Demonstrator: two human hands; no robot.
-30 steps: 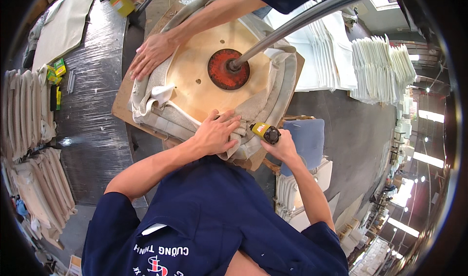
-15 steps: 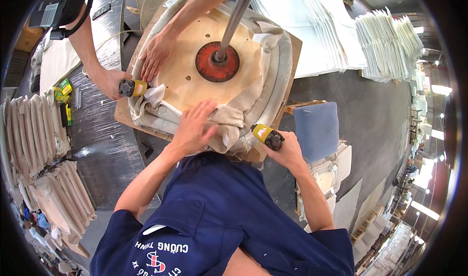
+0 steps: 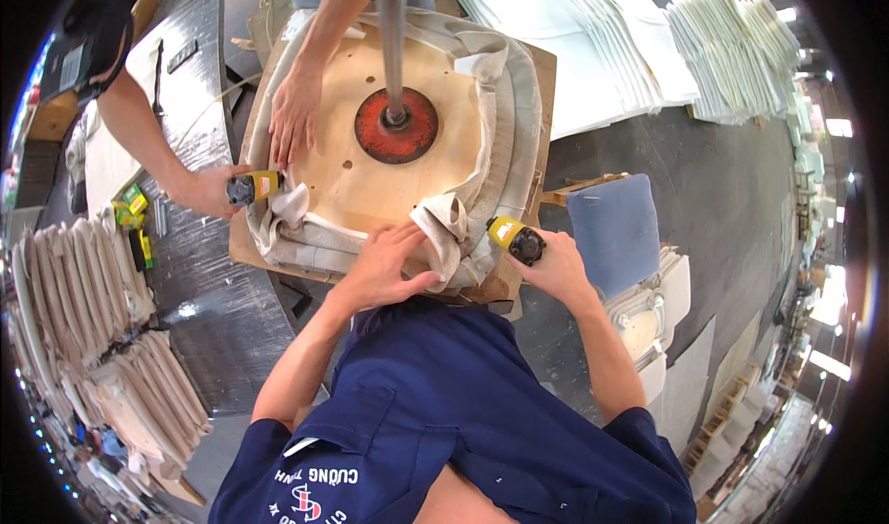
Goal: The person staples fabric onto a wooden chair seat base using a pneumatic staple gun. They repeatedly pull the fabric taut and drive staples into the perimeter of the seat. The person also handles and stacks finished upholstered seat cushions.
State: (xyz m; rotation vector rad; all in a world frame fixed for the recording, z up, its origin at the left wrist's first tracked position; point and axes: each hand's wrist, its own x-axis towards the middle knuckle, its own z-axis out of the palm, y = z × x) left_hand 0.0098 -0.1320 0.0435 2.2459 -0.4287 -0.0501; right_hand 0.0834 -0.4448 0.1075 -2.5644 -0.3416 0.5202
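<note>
A wooden seat panel [image 3: 370,191] lies with beige fabric [image 3: 444,228] turned up around its edge. At the near right corner a flap of that fabric stands in a loose fold. My left hand [image 3: 389,265] rests against this fold, its fingers stretched out and the thumb apart. My right hand [image 3: 560,269] is closed around a yellow and black staple gun [image 3: 514,239], its nose just right of the fold. A red disc [image 3: 395,126] on a metal rod [image 3: 391,43] sits on the panel's middle.
Across from me, a co-worker's hand [image 3: 296,107] lies flat on the panel; the other grips a second staple gun [image 3: 255,187] at the left edge. Stacked padded pieces [image 3: 79,279] stand left, a blue cushion [image 3: 613,232] right, and white sheets [image 3: 574,52] at the back right.
My left hand has come down from over the panel to the fabric at its near edge. The flap there now stands up in a fold. The whole view has shifted slightly.
</note>
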